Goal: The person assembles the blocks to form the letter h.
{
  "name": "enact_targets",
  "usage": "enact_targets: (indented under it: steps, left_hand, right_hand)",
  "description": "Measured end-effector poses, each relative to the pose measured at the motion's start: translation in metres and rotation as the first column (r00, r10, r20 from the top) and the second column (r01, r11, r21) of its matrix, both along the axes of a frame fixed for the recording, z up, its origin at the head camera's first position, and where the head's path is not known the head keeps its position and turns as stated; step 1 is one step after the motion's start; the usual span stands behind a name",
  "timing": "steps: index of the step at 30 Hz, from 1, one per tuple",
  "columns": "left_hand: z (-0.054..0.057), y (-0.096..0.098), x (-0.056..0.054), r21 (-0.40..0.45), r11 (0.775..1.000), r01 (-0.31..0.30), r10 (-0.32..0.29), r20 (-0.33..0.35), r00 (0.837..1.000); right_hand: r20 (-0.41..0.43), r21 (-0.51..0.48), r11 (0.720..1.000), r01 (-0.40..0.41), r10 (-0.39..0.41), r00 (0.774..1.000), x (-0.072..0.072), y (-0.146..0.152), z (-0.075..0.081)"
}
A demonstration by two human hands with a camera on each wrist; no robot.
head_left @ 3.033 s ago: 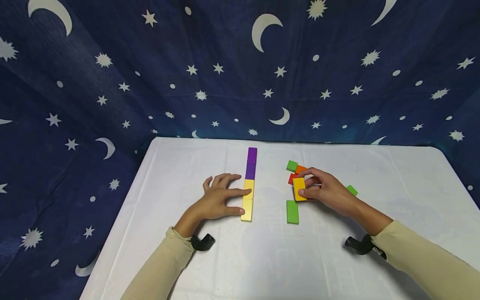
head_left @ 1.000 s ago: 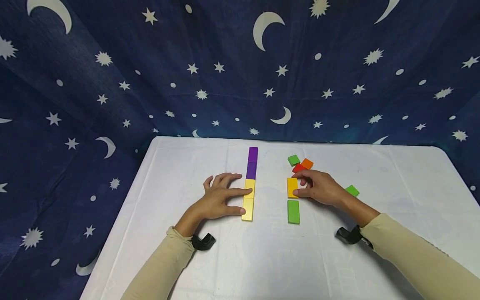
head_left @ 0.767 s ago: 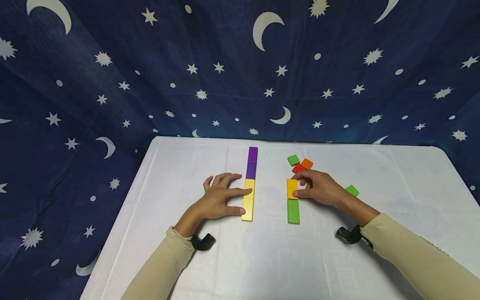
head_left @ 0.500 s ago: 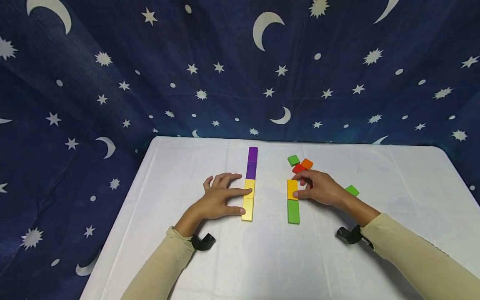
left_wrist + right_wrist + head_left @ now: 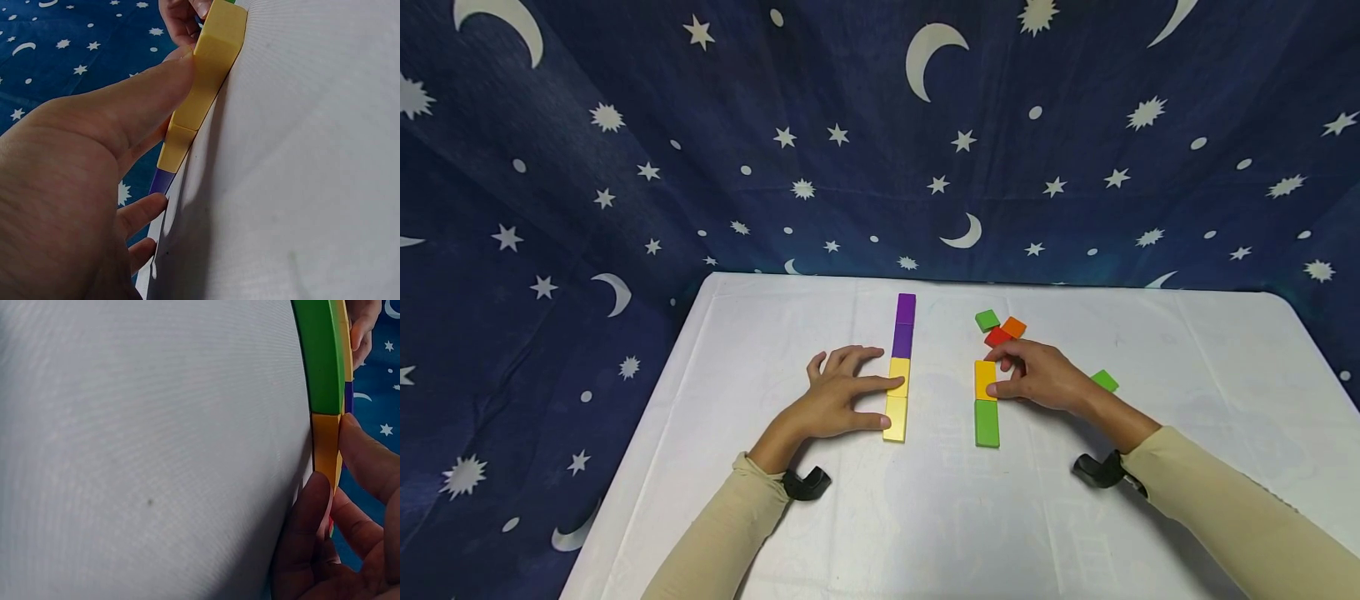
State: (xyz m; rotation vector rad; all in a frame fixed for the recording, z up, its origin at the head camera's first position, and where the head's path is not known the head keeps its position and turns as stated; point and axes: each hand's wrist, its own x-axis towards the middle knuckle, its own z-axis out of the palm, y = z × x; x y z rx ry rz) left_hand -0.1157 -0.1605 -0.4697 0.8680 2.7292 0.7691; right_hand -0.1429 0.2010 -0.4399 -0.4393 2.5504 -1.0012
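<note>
Right hand (image 5: pixel 1041 375), right of frame centre: thumb and fingers pinch amber rectangular block (image 5: pixel 982 377), end to end with and touching green rectangular block (image 5: pixel 987 425) below it in frame. Left hand (image 5: pixel 831 406), left of centre: loosely open, fingers spread, gripping nothing; thumb touches lower pale-yellow rectangular block (image 5: pixel 896 425), forefinger upper pale-yellow rectangular block (image 5: pixel 900 367). All on white-covered table (image 5: pixel 940 525).

head view: evenly lit, crisp | white tabletop (image 5: pixel 925 525): soft shadows | wrist views: dimmer, softer
</note>
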Motion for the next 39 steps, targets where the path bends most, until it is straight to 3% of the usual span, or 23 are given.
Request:
enact_targets:
  steps: [12, 16, 21, 28, 39]
  left_hand:
    - [-0.001, 0.001, 0.0, -0.009, 1.0, 0.001, -0.001, 0.008, 1.0]
    - [-0.001, 0.001, 0.0, -0.006, 1.0, 0.003, -0.003, 0.008, 1.0]
    - [-0.001, 0.0, 0.0, -0.01, 1.0, 0.006, -0.006, 0.002, 1.0]
    - [0.0, -0.001, 0.0, -0.016, 1.0, 0.004, -0.004, 0.005, 1.0]
    - [-0.001, -0.002, 0.002, -0.006, 1.0, 0.002, -0.002, 0.004, 1.0]
  right_hand:
    - [-0.016, 0.028, 1.0, 0.006, -0.006, 1.0, 0.002, 0.0, -0.002]
    - [-0.068, 0.032, 0.999, -0.008, 0.01, 0.998, 0.006, 0.0, 0.001]
    - [-0.189, 0.083, 0.996, -0.033, 0.048, 0.981, 0.02, 0.001, 0.002]
    - [-0.291, 0.153, 0.987, -0.047, 0.09, 0.952, 0.038, 0.001, -0.003]
    - [-0.322, 0.18, 0.979, -0.096, 0.151, 0.935, 0.049, 0.0, -0.005]
